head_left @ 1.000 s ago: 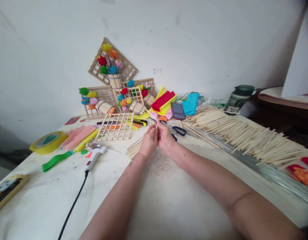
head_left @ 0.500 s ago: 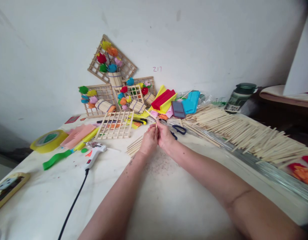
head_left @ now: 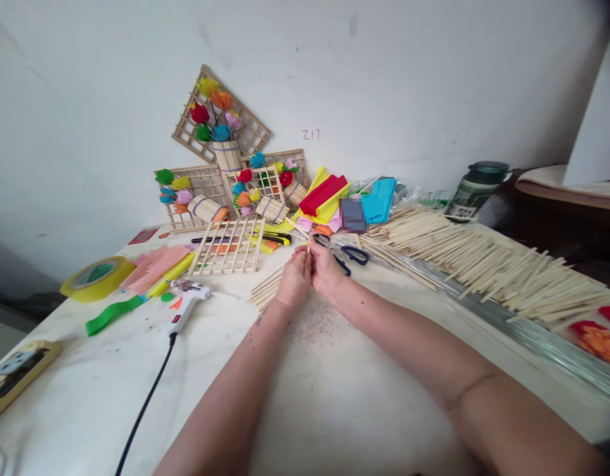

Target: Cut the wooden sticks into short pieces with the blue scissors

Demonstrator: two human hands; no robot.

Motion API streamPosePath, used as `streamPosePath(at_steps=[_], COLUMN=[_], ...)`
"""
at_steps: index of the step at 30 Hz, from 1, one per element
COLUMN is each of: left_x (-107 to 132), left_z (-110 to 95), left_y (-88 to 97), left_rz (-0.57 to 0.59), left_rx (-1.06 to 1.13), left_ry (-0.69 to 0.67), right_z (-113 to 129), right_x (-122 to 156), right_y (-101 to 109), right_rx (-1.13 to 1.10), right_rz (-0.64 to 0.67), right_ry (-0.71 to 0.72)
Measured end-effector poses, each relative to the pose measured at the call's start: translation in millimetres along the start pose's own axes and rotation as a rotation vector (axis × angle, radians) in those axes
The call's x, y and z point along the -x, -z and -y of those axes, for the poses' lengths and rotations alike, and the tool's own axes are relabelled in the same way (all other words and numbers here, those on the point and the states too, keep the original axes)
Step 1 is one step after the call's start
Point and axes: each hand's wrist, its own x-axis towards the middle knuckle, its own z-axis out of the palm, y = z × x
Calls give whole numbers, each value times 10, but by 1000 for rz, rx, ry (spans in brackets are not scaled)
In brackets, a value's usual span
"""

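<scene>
My left hand (head_left: 295,281) and my right hand (head_left: 325,271) are pressed together over the middle of the white table (head_left: 305,396), fingers closed. Between their fingertips stands a short thin wooden stick (head_left: 309,247), its tip poking up. A small bundle of cut sticks (head_left: 265,291) lies just left of my left hand. Blue-handled scissors (head_left: 351,254) lie just beyond my right hand. A flat wooden lattice (head_left: 228,247) rests on the table behind my left hand.
A white glue gun (head_left: 186,307) with a black cord lies at the left, near yellow tape (head_left: 97,278) and green and pink paper strips. Finished lattice-and-paper-flower pieces (head_left: 225,165) lean on the wall. A long heap of sticks (head_left: 493,264) and metal wires run along the right. A green jar (head_left: 476,188) stands behind.
Both hands stay pinched together on the stick in almost the same place; only the camera has tipped slightly, shifting the scene a little upward.
</scene>
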Motion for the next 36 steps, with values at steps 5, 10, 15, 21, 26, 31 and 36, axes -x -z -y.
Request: streamPosePath(at_steps=[5,10,15,21,26,31,36], left_x=[-49,-42,-26,-57,-54,-62,-91], left_z=[-8,-40,-61,2,6,10,44], left_y=[114,298,366,425,454,490,499], left_rz=[67,303,392,371,422,421,417], left_rx=[364,792,969,1022,987,973,808], left_ry=[73,170,241,309,388,421,393], right_z=[83,163,162,291,335,302,227], right_x=[63,47,-18,-28,-71,-98,-133], right_y=[-51,-26,25,69,150,187,161], right_rx=[-105,-109,-50,18,20,30,173], right_rz=[34,189,54,-16,110,67,-60], right_ry=[-108,-125,-91,-33,-19,62,220])
